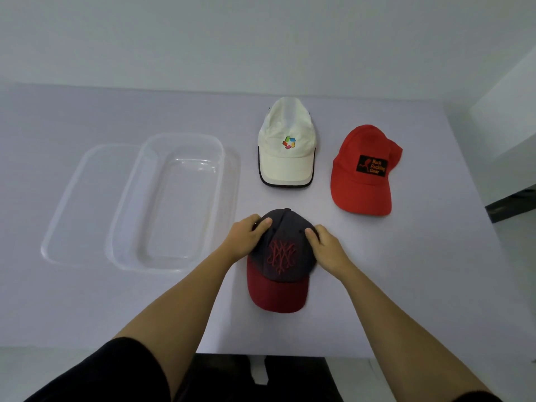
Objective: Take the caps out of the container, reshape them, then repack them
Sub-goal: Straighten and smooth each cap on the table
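A dark grey cap with a red brim and red stitched logo (pixel 280 262) lies on the table in front of me, brim toward me. My left hand (pixel 246 237) grips the left side of its crown and my right hand (pixel 326 246) grips the right side. A white cap with a coloured logo (pixel 287 146) rests farther back. To its right lies a red cap with a black patch (pixel 364 169). The clear plastic container (pixel 171 198) stands empty to the left, partly on its clear lid (pixel 72 204).
The pale table (pixel 406 271) ends just before my body at the near edge and at the right past the red cap. A white wall rises behind the table. Dark floor shows at the far right.
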`<state>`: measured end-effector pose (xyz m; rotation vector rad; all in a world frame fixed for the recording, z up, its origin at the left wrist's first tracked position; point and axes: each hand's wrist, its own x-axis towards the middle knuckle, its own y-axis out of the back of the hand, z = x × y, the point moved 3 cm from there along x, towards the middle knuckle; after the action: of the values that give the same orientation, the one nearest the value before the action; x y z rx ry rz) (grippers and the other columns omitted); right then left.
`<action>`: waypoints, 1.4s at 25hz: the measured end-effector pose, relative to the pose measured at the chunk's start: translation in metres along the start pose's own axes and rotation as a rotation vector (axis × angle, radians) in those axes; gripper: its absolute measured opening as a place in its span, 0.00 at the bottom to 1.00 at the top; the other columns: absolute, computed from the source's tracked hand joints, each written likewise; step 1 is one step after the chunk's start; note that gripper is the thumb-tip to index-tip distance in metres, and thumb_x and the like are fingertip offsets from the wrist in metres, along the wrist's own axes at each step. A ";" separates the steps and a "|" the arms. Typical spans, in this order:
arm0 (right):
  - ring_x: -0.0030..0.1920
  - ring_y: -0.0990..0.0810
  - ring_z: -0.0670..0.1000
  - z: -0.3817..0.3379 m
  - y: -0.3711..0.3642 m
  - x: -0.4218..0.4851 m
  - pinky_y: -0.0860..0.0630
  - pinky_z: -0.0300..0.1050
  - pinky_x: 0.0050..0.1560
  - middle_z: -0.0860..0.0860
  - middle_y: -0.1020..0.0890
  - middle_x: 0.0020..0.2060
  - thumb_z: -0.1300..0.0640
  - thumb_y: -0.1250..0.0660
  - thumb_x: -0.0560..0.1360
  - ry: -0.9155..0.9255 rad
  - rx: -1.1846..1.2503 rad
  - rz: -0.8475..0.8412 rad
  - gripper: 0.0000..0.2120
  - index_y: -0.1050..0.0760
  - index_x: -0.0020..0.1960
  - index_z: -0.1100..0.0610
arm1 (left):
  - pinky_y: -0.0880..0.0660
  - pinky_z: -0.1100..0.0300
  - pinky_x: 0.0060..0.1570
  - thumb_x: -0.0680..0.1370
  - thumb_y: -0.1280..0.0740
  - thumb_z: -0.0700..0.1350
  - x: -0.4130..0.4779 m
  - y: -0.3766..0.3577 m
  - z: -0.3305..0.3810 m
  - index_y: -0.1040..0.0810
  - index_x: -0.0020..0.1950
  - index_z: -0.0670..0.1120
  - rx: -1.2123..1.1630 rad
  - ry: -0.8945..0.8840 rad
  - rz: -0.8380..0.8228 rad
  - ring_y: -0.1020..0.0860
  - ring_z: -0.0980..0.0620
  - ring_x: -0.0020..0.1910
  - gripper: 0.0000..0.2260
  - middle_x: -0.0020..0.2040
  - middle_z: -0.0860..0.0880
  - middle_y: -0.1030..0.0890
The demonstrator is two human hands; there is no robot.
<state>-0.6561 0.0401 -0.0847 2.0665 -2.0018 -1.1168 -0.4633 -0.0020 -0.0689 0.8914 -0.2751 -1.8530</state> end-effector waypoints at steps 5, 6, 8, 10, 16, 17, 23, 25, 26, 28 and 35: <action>0.51 0.25 0.49 -0.004 0.021 0.006 0.31 0.42 0.52 0.49 0.22 0.51 0.43 0.42 0.78 -0.033 -0.024 -0.020 0.20 0.25 0.58 0.57 | 0.32 0.60 0.51 0.80 0.42 0.54 0.000 0.021 0.006 0.21 0.57 0.42 0.104 -0.018 0.117 0.24 0.51 0.51 0.18 0.51 0.49 0.20; 0.49 0.25 0.49 -0.004 0.027 0.005 0.30 0.43 0.51 0.49 0.22 0.52 0.41 0.44 0.78 -0.068 -0.026 -0.036 0.21 0.25 0.57 0.56 | 0.30 0.60 0.53 0.80 0.41 0.54 -0.003 0.028 0.006 0.22 0.58 0.43 0.077 0.024 0.146 0.22 0.50 0.52 0.18 0.53 0.49 0.20; 0.41 0.26 0.48 -0.003 0.030 0.003 0.30 0.42 0.41 0.51 0.20 0.50 0.40 0.46 0.78 -0.148 0.007 -0.104 0.21 0.24 0.54 0.56 | 0.27 0.60 0.45 0.79 0.41 0.54 -0.008 0.029 0.001 0.23 0.54 0.45 -0.061 0.148 0.079 0.20 0.50 0.43 0.15 0.49 0.49 0.21; 0.34 0.30 0.47 -0.007 0.020 0.000 0.34 0.40 0.34 0.50 0.24 0.39 0.43 0.46 0.79 -0.243 0.077 -0.211 0.17 0.26 0.51 0.54 | 0.29 0.63 0.34 0.79 0.40 0.54 -0.012 0.016 0.000 0.24 0.51 0.43 -0.237 0.241 -0.104 0.23 0.53 0.34 0.15 0.41 0.47 0.23; 0.35 0.25 0.44 -0.015 0.004 0.006 0.29 0.40 0.37 0.47 0.22 0.38 0.45 0.43 0.79 -0.212 0.357 -0.158 0.13 0.26 0.50 0.52 | 0.32 0.70 0.22 0.81 0.40 0.49 -0.008 0.001 -0.005 0.28 0.47 0.43 -0.667 0.279 -0.212 0.24 0.58 0.25 0.10 0.35 0.49 0.28; 0.39 0.24 0.46 -0.016 0.006 0.008 0.28 0.41 0.40 0.48 0.21 0.41 0.46 0.43 0.79 -0.172 0.343 -0.129 0.12 0.26 0.48 0.52 | 0.31 0.71 0.21 0.81 0.39 0.48 -0.008 0.001 -0.006 0.26 0.49 0.42 -0.761 0.286 -0.215 0.23 0.58 0.25 0.09 0.37 0.48 0.26; 0.46 0.22 0.49 -0.007 0.026 0.021 0.24 0.38 0.40 0.56 0.21 0.47 0.45 0.40 0.77 -0.109 0.191 -0.123 0.21 0.26 0.52 0.64 | 0.25 0.66 0.25 0.80 0.41 0.45 -0.005 0.014 -0.009 0.22 0.52 0.41 -0.783 0.299 -0.154 0.21 0.54 0.25 0.11 0.45 0.45 0.22; 0.44 0.23 0.50 -0.005 0.027 0.022 0.22 0.43 0.44 0.54 0.22 0.43 0.44 0.39 0.77 -0.111 0.162 -0.115 0.22 0.26 0.50 0.65 | 0.24 0.65 0.26 0.80 0.42 0.45 -0.002 0.018 -0.007 0.23 0.53 0.40 -0.703 0.289 -0.136 0.21 0.53 0.25 0.11 0.49 0.44 0.23; 0.42 0.23 0.50 -0.003 0.026 0.024 0.23 0.46 0.46 0.53 0.23 0.40 0.43 0.39 0.76 -0.114 0.142 -0.103 0.21 0.25 0.48 0.64 | 0.24 0.65 0.26 0.81 0.42 0.44 -0.001 0.020 -0.004 0.23 0.53 0.40 -0.675 0.276 -0.122 0.21 0.53 0.25 0.11 0.49 0.43 0.23; 0.38 0.26 0.49 -0.004 0.022 0.026 0.26 0.47 0.43 0.49 0.24 0.36 0.44 0.38 0.76 -0.118 0.115 -0.095 0.18 0.25 0.46 0.59 | 0.24 0.66 0.26 0.80 0.42 0.41 0.002 0.023 0.006 0.24 0.55 0.41 -0.649 0.259 -0.097 0.20 0.53 0.26 0.09 0.47 0.44 0.23; 0.34 0.28 0.51 -0.010 0.012 0.028 0.28 0.48 0.41 0.52 0.26 0.33 0.46 0.38 0.77 -0.131 0.220 -0.132 0.17 0.25 0.49 0.61 | 0.29 0.68 0.22 0.81 0.42 0.46 0.007 0.014 0.006 0.25 0.56 0.37 -0.487 0.216 -0.010 0.24 0.58 0.21 0.13 0.29 0.44 0.24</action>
<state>-0.6642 0.0091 -0.0835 2.3189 -2.1650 -1.1257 -0.4594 -0.0159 -0.0605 0.7390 0.3048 -1.7062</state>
